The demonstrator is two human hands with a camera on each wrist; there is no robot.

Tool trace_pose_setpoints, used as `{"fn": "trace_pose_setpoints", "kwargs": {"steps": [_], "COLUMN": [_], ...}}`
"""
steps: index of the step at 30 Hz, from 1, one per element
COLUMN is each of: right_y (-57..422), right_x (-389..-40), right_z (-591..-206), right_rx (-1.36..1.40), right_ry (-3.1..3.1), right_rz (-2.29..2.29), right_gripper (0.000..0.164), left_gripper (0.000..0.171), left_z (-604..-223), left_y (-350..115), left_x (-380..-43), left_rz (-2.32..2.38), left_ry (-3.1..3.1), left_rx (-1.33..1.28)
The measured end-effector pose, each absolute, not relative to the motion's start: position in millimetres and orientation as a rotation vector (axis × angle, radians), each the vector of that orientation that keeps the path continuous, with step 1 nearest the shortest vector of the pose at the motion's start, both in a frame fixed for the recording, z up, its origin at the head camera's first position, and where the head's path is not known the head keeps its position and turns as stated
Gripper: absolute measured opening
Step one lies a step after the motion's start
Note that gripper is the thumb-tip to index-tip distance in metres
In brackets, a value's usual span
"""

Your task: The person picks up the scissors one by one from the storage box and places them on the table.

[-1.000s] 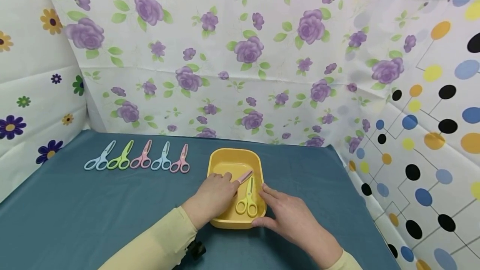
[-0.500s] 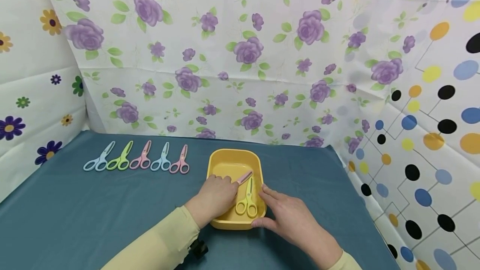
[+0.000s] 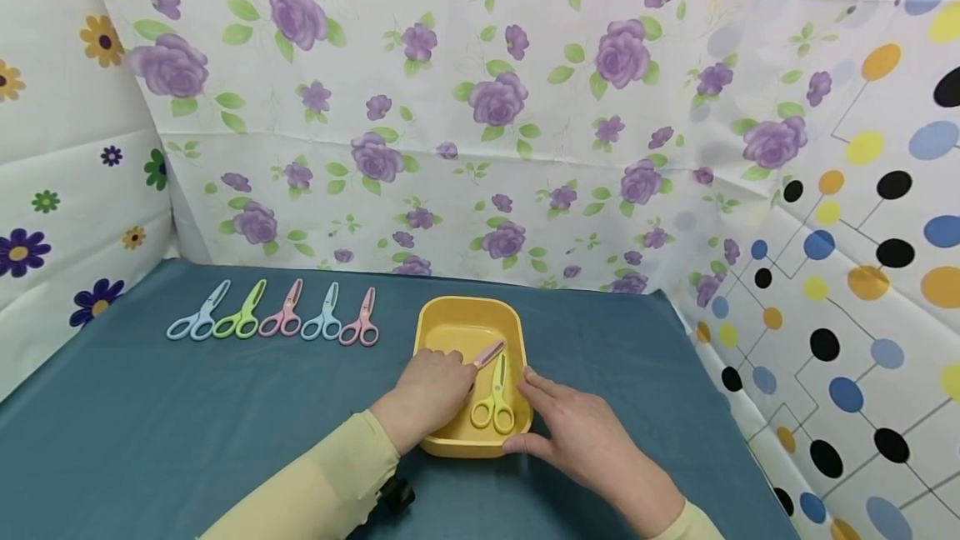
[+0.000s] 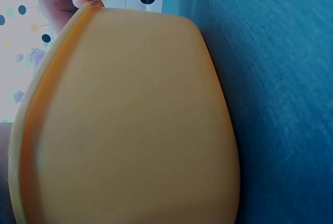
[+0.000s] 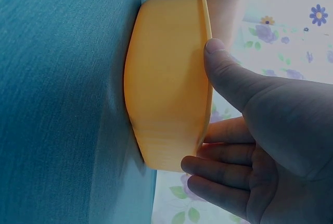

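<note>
My left hand [image 3: 429, 394] reaches over the near-left rim into a yellow plastic tray [image 3: 468, 307]. It holds pink scissors [image 3: 490, 353] whose blades stick out toward the upper right; the handles are hidden under the hand. Just right of these, yellow scissors [image 3: 493, 407] lie on the tray's floor, handles toward me. My right hand [image 3: 581, 433] is at the tray's right side, with its thumb at the near corner. In the right wrist view, that thumb touches the rim of the tray [image 5: 166, 73], and the other fingers extend loosely along the side.
To the left of the tray, a row of scissors lies on the blue cloth [image 3: 225, 423]: blue [image 3: 199, 317], green [image 3: 243, 315], pink [image 3: 283, 313], light blue [image 3: 324, 317] and pink [image 3: 362, 323]. Patterned curtains [image 3: 450, 107] enclose the back and sides.
Almost nothing differs. My left hand has shifted slightly within the tray and still holds the pink scissors; the right hand stays at the tray's side.
</note>
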State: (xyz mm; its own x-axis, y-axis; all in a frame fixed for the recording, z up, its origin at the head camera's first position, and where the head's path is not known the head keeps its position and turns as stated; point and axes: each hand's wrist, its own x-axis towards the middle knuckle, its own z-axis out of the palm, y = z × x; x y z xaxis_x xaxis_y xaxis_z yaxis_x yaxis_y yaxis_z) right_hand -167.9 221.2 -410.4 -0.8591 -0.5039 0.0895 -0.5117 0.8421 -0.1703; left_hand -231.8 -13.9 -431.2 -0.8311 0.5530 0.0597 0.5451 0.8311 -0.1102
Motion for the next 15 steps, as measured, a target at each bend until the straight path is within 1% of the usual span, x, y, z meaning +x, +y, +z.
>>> {"fn": "trace_pose_setpoints", "kwargs": {"steps": [15], "right_y": [221.9], "right_x": [-168.7], "right_z": [-410.8], "right_rx": [0.823], "right_ry": [-2.975], "right_rz": [0.284], "right_gripper": [0.087], "left_gripper": [0.019], "left_z": [-433.6], "left_y": [-13.9], "left_x": [-231.5], "left_rz": [0.153], "left_ry": [-2.92], "left_rx": [-0.866]}}
